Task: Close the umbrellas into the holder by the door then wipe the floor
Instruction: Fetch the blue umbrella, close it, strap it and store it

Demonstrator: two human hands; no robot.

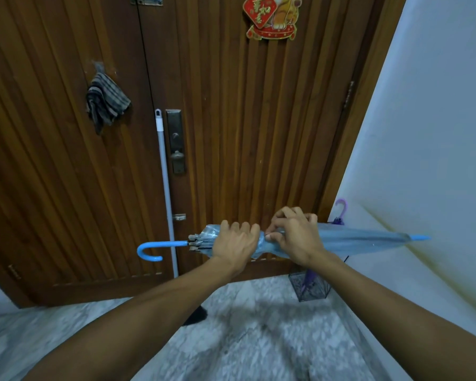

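Observation:
A folded blue umbrella (363, 239) lies level in front of the wooden door, its hooked handle pointing left and its tip right. My left hand (235, 243) grips the bunched canopy near the handle end. Right beside it, my right hand (294, 233) pinches the canopy or its strap at the middle. A dark mesh umbrella holder (318, 291) stands on the floor in the corner by the door. A purple umbrella (341, 213) stands in it, hook up, partly hidden behind the blue one.
A grey mop pole (165, 188) leans against the door beside the lock plate (176, 141). A striped cloth (106, 101) hangs on the door at upper left. The white wall (423, 133) closes the right side. The marble floor (259, 339) lies below my arms.

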